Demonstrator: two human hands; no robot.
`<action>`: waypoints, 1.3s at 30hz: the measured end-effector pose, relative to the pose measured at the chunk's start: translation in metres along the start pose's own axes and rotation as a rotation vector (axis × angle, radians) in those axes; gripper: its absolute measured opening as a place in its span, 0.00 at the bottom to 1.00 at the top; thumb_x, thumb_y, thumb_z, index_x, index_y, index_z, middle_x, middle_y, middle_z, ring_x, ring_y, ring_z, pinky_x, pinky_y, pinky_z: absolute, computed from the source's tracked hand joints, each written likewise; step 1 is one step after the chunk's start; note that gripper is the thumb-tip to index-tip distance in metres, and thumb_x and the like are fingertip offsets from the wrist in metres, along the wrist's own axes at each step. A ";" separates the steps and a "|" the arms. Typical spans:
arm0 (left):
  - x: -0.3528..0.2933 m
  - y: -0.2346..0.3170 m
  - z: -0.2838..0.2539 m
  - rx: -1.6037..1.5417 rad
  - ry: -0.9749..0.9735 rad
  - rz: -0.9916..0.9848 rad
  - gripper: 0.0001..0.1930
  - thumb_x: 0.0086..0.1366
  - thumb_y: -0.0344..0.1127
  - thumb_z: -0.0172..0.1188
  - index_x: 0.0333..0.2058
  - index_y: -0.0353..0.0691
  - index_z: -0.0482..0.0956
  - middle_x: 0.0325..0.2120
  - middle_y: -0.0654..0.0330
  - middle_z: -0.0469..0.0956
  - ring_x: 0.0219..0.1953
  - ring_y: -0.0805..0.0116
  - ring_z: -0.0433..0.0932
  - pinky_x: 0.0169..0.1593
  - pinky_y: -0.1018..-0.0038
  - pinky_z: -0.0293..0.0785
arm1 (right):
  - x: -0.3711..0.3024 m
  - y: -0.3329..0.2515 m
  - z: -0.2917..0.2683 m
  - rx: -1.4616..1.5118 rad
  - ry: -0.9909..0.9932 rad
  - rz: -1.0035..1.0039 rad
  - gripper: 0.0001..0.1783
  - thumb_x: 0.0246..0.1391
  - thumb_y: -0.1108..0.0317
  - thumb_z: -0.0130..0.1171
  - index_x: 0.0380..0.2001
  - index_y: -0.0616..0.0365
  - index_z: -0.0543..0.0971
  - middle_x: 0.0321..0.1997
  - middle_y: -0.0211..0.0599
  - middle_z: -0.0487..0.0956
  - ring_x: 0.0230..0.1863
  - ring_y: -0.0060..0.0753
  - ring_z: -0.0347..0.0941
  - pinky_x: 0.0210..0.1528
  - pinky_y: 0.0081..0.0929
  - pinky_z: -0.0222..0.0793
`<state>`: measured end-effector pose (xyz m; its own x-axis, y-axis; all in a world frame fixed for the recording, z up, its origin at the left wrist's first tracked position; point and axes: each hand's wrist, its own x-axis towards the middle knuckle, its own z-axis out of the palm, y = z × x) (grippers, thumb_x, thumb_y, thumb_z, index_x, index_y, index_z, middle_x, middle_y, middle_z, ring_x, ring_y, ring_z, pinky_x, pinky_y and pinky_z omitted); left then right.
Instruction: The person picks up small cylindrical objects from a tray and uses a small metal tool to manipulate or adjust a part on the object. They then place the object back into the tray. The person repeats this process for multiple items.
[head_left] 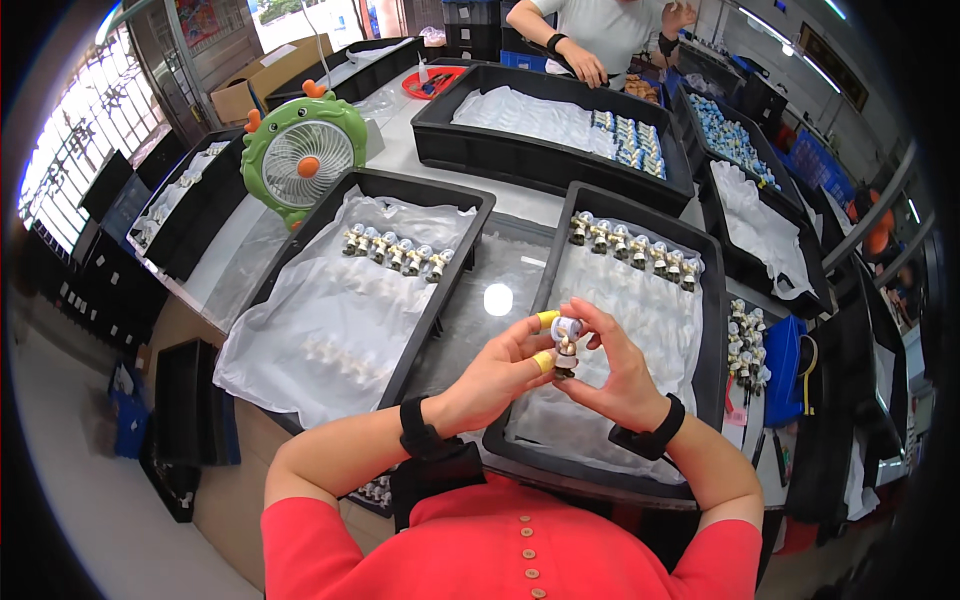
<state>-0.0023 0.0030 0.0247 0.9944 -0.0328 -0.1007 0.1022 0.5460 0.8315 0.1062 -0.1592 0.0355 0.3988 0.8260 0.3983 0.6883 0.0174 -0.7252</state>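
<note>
Head view: left hand (492, 372) and right hand (624, 378) hold small figurine (566, 348) over black tray (711, 370), both grips pinching it.

No legible txt, nos. or signs, w/ poster (197, 18) & wall plaque (833, 67) too blurry

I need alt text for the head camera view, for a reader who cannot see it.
A person's left hand and right hand hold a small white-and-dark figurine over a black plastic tray lined with white sheeting. A second lined black tray stands to its left; each shows a row of similar figurines.
</note>
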 end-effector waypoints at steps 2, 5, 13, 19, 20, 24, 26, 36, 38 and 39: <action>0.000 -0.001 0.000 0.039 -0.008 0.037 0.26 0.66 0.29 0.51 0.61 0.40 0.55 0.54 0.58 0.67 0.54 0.70 0.69 0.57 0.71 0.66 | 0.000 0.001 0.000 0.025 -0.006 0.010 0.48 0.35 0.75 0.69 0.62 0.53 0.58 0.59 0.37 0.68 0.52 0.31 0.68 0.49 0.26 0.64; -0.001 -0.003 -0.003 0.084 0.015 0.074 0.27 0.64 0.28 0.53 0.60 0.39 0.56 0.53 0.57 0.67 0.54 0.70 0.69 0.56 0.70 0.67 | 0.000 0.005 0.000 0.022 -0.001 -0.008 0.44 0.37 0.74 0.68 0.60 0.52 0.60 0.58 0.37 0.67 0.52 0.33 0.69 0.48 0.28 0.68; 0.000 -0.006 -0.005 0.131 0.044 0.081 0.27 0.64 0.28 0.53 0.60 0.38 0.56 0.52 0.54 0.68 0.53 0.68 0.69 0.54 0.71 0.69 | 0.000 0.009 0.004 0.029 0.014 -0.014 0.41 0.36 0.74 0.69 0.56 0.54 0.64 0.57 0.40 0.67 0.50 0.32 0.70 0.47 0.28 0.69; 0.002 -0.010 -0.005 0.129 0.046 0.061 0.28 0.63 0.27 0.53 0.60 0.36 0.55 0.52 0.53 0.68 0.53 0.67 0.70 0.53 0.71 0.69 | -0.001 0.014 0.006 0.040 -0.001 0.048 0.39 0.36 0.73 0.69 0.55 0.56 0.65 0.55 0.40 0.69 0.48 0.32 0.71 0.47 0.26 0.70; 0.002 -0.010 -0.005 0.133 0.052 0.049 0.28 0.63 0.27 0.53 0.60 0.36 0.54 0.52 0.53 0.68 0.52 0.67 0.70 0.53 0.71 0.69 | -0.001 0.015 0.006 0.048 -0.006 0.059 0.39 0.36 0.72 0.69 0.55 0.57 0.66 0.54 0.40 0.69 0.48 0.32 0.71 0.47 0.26 0.70; 0.003 -0.010 -0.006 0.114 0.077 0.017 0.29 0.62 0.24 0.53 0.60 0.35 0.54 0.53 0.52 0.66 0.52 0.68 0.70 0.52 0.74 0.69 | -0.001 0.016 0.007 0.081 -0.012 0.086 0.39 0.36 0.73 0.69 0.56 0.56 0.66 0.55 0.40 0.69 0.48 0.32 0.71 0.48 0.27 0.69; 0.005 -0.014 -0.008 0.136 0.069 0.067 0.29 0.62 0.25 0.53 0.61 0.37 0.54 0.52 0.53 0.67 0.52 0.68 0.71 0.53 0.73 0.69 | -0.001 0.016 0.007 0.089 0.002 0.069 0.39 0.36 0.74 0.68 0.56 0.56 0.66 0.56 0.40 0.68 0.49 0.33 0.71 0.49 0.27 0.69; 0.004 -0.012 -0.005 0.199 0.092 0.100 0.31 0.61 0.22 0.52 0.62 0.37 0.53 0.54 0.53 0.64 0.54 0.66 0.70 0.52 0.74 0.69 | 0.002 0.015 0.004 0.032 0.021 -0.015 0.39 0.37 0.77 0.67 0.57 0.54 0.66 0.58 0.39 0.67 0.53 0.33 0.68 0.51 0.27 0.67; 0.005 -0.013 -0.006 0.198 0.088 0.102 0.30 0.61 0.22 0.51 0.62 0.37 0.53 0.54 0.53 0.64 0.54 0.66 0.70 0.53 0.74 0.69 | 0.002 0.015 0.005 0.023 0.031 -0.037 0.39 0.37 0.77 0.67 0.57 0.53 0.66 0.58 0.39 0.67 0.54 0.34 0.67 0.51 0.27 0.67; 0.005 -0.013 -0.006 0.197 0.086 0.103 0.30 0.61 0.22 0.51 0.62 0.37 0.53 0.54 0.53 0.64 0.54 0.66 0.70 0.53 0.74 0.69 | 0.002 0.014 0.004 0.007 0.030 -0.048 0.39 0.37 0.77 0.67 0.56 0.53 0.66 0.58 0.39 0.67 0.54 0.35 0.67 0.50 0.27 0.67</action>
<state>0.0014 0.0007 0.0100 0.9947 0.0903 -0.0487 0.0120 0.3689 0.9294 0.1144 -0.1549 0.0236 0.3836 0.8069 0.4492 0.7028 0.0605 -0.7088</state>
